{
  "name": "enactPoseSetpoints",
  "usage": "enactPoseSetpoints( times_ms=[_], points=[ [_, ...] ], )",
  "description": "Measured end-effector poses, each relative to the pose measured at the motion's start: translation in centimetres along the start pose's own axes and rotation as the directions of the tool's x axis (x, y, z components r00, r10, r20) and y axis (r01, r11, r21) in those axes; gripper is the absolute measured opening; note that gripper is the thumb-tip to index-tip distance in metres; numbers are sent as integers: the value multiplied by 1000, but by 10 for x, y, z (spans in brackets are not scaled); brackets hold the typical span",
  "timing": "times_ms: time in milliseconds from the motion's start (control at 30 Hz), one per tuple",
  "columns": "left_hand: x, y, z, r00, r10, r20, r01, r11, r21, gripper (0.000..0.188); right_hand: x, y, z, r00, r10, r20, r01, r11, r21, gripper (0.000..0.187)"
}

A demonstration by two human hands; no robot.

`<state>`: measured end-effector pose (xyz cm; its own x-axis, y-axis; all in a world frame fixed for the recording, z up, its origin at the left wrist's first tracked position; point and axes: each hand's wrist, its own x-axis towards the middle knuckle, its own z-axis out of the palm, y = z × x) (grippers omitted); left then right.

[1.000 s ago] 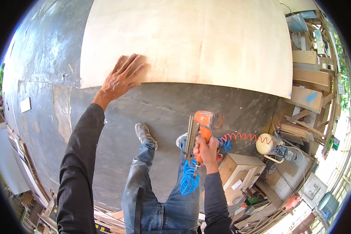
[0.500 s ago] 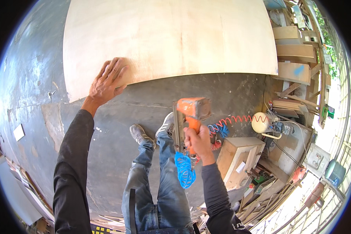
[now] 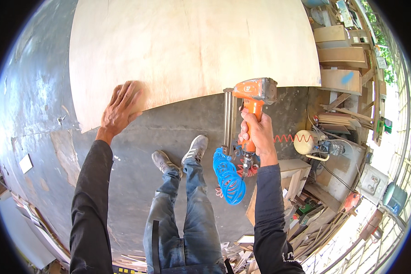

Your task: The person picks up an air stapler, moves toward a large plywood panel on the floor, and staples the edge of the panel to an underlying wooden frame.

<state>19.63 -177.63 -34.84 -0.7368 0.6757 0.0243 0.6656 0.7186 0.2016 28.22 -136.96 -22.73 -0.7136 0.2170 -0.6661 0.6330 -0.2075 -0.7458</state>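
Note:
My left hand lies with spread fingers on the near left part of a large pale plywood sheet. In my right hand is an orange pneumatic nail gun, gripped by its handle. Its head is at the sheet's near edge, right of the middle; whether it touches the wood I cannot tell. A long metal magazine runs down the tool's left side. Below the handle hangs a coiled blue air hose.
A red coiled hose leads right to a cream compressor tank. Beside it stands a wooden box. Wood offcuts are stacked along the right side. My shoes stand on the dark floor below the sheet.
The nail gun has moved up and to the right in my right hand, up to the sheet's edge. My left hand stays on the sheet, which sits slightly lower at its left corner in view.

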Motion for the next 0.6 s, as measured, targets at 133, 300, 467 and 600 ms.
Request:
enactPoseSetpoints(
  times_ms=[133, 300, 467, 600],
  points=[
    [1, 1, -1, 1000, 4, -17, -4, 1000, -26, 79, 11, 0, 2, 999, 35, 5, -35, 998, -42, 14],
    [3, 0, -2, 999, -1, -49, 0, 1000, -22, 75, 12, 2, -1, 999, 49, -5, -50, 998, -46, 14],
    [4, -3, -6, 996, 33, -86, -36, 999, -29, 74, 12, 5, -5, 999, 35, 23, -34, 998, -49, 14],
    [8, -5, -8, 992, 67, -109, -69, 997, -19, 73, 12, 7, -7, 999, 27, 30, -26, 998, -52, 14]
  ],
)
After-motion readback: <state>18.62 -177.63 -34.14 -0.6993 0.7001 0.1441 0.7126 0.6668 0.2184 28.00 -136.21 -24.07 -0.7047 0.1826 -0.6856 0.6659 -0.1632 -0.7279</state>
